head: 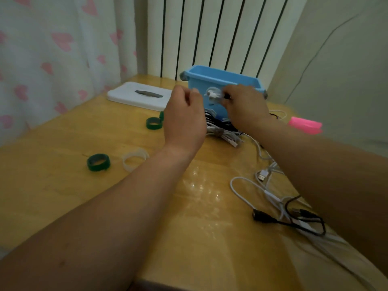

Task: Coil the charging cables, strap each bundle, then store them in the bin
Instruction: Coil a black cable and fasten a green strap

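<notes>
right hand (245, 106): raised in front of the bin, fingers curled round a small coiled white cable (213, 94), pinching it at its right edge; coil is blurred, details n/a.
left hand (184, 114): raised just left of the coil, back of hand to the camera, fingers curled w/ tips close to the coil's left edge; can't tell if it touches or grips anything.
coiled white cable: held in the air, level w/ the bin's front wall, between the two hands, not inside the bin.
bin (220, 73): light blue plastic, grey corner grips, stands open at the back of the desk by the radiator; inside not visible.
bundled cables (220, 132): white + black coils lying on the desk just in front of the bin, below the hands; one white coil has a grey strap round its middle.
loose cables (270, 194): white + black tangle on the desk's right side, under the right forearm; a usb plug (262, 176) lies on top, some run over the desk edge.
green strap rolls: one (98, 162) front left, one (154, 123) further back near the left hand; a third partly hidden behind that hand.
white strap ring (134, 159): beside the front green roll, apart from it.
lid (126, 94): white, grey handle, flat on the desk left of the bin.
pink object (305, 124): far right edge of the desk, blurred, can't tell what.
desk (63, 196): pale wood, glossy.
bg: radiator (210, 34) w/ dark slats behind the bin; curtain (58, 49) w/ pink hearts at left.
</notes>
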The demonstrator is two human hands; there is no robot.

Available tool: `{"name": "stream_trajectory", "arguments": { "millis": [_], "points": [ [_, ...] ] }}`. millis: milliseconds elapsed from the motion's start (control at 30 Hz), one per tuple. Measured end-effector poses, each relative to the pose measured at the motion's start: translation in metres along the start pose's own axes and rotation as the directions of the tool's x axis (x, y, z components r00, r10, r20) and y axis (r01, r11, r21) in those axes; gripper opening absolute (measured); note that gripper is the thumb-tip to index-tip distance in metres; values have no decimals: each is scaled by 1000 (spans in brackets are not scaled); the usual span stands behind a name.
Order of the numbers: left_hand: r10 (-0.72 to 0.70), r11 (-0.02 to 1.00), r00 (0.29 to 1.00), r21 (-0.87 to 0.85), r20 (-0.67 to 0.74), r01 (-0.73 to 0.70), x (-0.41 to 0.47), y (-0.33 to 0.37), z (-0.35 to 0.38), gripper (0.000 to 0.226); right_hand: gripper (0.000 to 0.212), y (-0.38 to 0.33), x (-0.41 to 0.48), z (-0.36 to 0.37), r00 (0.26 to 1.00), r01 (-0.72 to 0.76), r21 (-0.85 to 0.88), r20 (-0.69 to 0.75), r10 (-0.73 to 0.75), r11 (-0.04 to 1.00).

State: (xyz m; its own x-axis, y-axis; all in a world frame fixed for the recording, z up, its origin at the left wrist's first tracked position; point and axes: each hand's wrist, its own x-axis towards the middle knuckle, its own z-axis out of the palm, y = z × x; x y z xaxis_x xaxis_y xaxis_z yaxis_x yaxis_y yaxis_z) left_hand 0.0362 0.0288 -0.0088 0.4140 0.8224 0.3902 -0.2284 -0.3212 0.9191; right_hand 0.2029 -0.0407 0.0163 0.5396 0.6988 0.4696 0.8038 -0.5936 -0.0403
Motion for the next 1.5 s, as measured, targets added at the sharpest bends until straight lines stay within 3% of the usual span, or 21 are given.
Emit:
{"name": "stream_trajectory", "arguments": {
  "millis": [67, 133, 333, 467, 600, 733, 833, 967, 1233, 1400, 1500],
  "points": [
    [4, 1000, 1000, 20, 16, -5, -1, -1, 1, 21, 20, -3, -4, 11, 954, -17, 7, 301, 14, 1000],
    [0, 1000, 999, 30, 33, -1, -1, -2, 1, 21, 25, -3, -12, 11, 918, -36, 43, 397, 16, 998],
    [40, 994, 993, 100, 110, -51, -7, -2, 4, 22, 54, 8, -44, -30, 974, -118, 146, 210, 86, 982],
    [104, 966, 959, 204, 264, -161, -19, -4, 7, 21, 48, 21, -81, -46, 977, -89, 121, 203, 63, 989],
    [216, 906, 869, 239, 446, -348, -37, -5, 5, 25, 42, 31, -116, -55, 976, -105, 164, 208, 70, 981],
    [246, 862, 787, 243, 566, -444, -51, -4, 4, 33, 31, 36, -144, -75, 985, -87, 211, 165, 53, 974],
    [218, 850, 776, 276, 591, -449, -53, -6, 5, 34, 19, 38, -162, -101, 986, -78, 209, 161, 44, 975],
    [205, 851, 781, 287, 590, -441, -51, -9, 2, 33, 16, 39, -189, -131, 956, -69, 239, 292, -4, 969],
    [177, 866, 767, 273, 616, -419, -54, -9, 0, 34, 22, 33, -224, -123, 808, 13, 153, 581, -101, 988],
    [177, 886, 775, 244, 606, -393, -55, -5, 1, 34, 11, 34, -226, -114, 821, 13, 222, 554, -137, 975],
    [170, 909, 793, 218, 585, -356, -53, -4, 2, 34, 5, 41, -212, -131, 866, -115, 365, 492, -87, 924]
  ]
}}
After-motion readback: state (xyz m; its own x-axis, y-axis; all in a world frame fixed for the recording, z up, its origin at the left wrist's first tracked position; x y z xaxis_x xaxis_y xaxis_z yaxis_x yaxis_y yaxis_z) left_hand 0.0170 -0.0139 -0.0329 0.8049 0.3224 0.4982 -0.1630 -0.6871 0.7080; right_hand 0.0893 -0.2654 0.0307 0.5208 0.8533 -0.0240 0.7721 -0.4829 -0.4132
